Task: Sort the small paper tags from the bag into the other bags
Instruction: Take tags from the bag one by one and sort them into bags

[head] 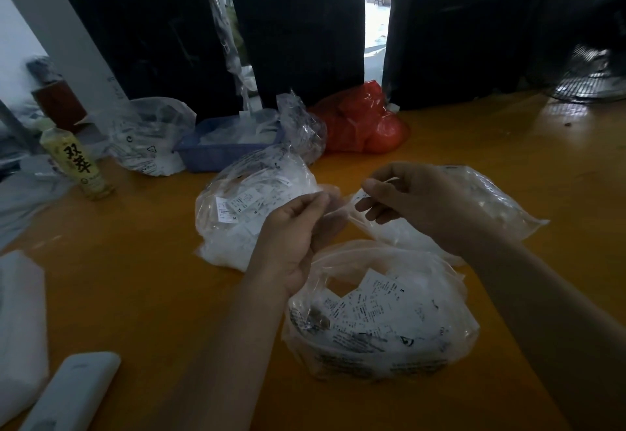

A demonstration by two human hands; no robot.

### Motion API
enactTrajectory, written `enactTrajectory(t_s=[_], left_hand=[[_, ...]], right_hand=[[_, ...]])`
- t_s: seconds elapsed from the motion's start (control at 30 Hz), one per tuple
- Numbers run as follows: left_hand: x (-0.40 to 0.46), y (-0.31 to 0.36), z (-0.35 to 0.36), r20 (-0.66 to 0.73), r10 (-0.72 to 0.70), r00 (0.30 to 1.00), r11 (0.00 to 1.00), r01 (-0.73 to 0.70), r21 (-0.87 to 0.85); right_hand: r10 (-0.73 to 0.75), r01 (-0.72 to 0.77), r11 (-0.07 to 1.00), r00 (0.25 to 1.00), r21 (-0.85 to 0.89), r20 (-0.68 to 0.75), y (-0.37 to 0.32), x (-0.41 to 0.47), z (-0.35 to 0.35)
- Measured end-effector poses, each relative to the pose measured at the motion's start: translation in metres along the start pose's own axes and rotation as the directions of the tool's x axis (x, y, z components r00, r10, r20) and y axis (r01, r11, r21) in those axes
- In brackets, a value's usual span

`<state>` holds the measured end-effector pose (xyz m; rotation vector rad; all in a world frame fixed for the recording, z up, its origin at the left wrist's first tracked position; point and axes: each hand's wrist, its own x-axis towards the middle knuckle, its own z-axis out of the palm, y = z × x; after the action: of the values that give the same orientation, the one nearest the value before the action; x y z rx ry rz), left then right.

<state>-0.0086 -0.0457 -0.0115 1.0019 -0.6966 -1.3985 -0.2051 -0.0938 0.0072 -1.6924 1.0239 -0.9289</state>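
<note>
L hand [291, 227]: fingers pinch rim of clear bag [440, 213].
R hand [410, 200]: fingers pinch paper tag [389, 180], above bag mouth.
Tag bag [379, 322]: on yellow surface [135, 278], nearest the person.

bottle [76, 163]: 双萃 | left bag [237, 213] tags: XL, M | near bag [379, 315] tag: S

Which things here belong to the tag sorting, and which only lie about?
For the job:
near bag of tags
left bag of tags
right bag
left hand
right hand

Lying about:
drink bottle
red bag
blue tray
white remote
fan
</note>
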Motion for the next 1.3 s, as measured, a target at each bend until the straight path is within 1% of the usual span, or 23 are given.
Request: enactTrajectory(t_s=[0.13, 0.23, 0.33, 0.4, 0.53, 0.67, 0.83, 0.93, 1.1, 1.2, 1.3], left_hand=[[-0.001, -0.001, 0.002, -0.01, 0.035, 0.999, 0.997, -0.035, -0.065], [0.0, -0.001, 0.001, -0.014, 0.063, 0.998, 0.997, -0.063, -0.044], [0.001, -0.002, 0.0, -0.022, 0.075, 0.997, 0.997, -0.075, -0.023], [0.001, -0.003, 0.0, -0.031, 0.074, 0.997, 0.997, -0.075, -0.021], [-0.001, -0.004, 0.002, -0.023, 0.109, 0.994, 0.994, -0.109, 0.0], [-0.003, -0.004, 0.003, 0.044, 0.137, 0.99, 0.988, -0.14, 0.071], [-0.003, -0.007, 0.002, 0.107, 0.138, 0.985, 0.978, -0.153, 0.145], [-0.003, -0.009, 0.002, 0.12, 0.133, 0.984, 0.971, -0.154, 0.185], [-0.003, -0.01, 0.004, 0.098, 0.119, 0.988, 0.968, -0.138, 0.212], [-0.003, -0.01, 0.004, 0.086, 0.11, 0.99, 0.971, -0.126, 0.202], [-0.003, -0.01, 0.001, 0.089, 0.11, 0.99, 0.966, -0.128, 0.225]], right_hand=[[-0.015, 0.014, 1.0, 1.0, -0.009, -0.012, 0.0, 0.001, -0.001], [-0.037, 0.036, 0.999, 0.999, -0.019, -0.005, -0.002, 0.0, 0.0], [-0.056, 0.055, 0.996, 0.998, -0.065, -0.006, -0.003, -0.001, -0.001], [-0.056, 0.053, 0.994, 0.998, -0.099, -0.028, -0.002, 0.0, -0.001], [-0.056, 0.049, 0.996, 0.993, -0.075, -0.099, -0.002, 0.002, -0.002], [-0.151, 0.123, 0.977, 0.976, -0.176, -0.157, -0.006, 0.001, -0.006], [-0.288, 0.236, 0.945, 0.929, -0.226, -0.232, -0.018, -0.007, -0.004], [-0.342, 0.279, 0.922, 0.914, -0.27, -0.221, -0.022, -0.01, -0.002], [-0.345, 0.265, 0.876, 0.928, -0.403, -0.14, -0.023, -0.013, 0.004], [-0.34, 0.255, 0.875, 0.929, -0.411, -0.148, -0.025, -0.015, 0.006], [-0.366, 0.275, 0.876, 0.914, -0.396, -0.175, -0.028, -0.016, 0.005]])
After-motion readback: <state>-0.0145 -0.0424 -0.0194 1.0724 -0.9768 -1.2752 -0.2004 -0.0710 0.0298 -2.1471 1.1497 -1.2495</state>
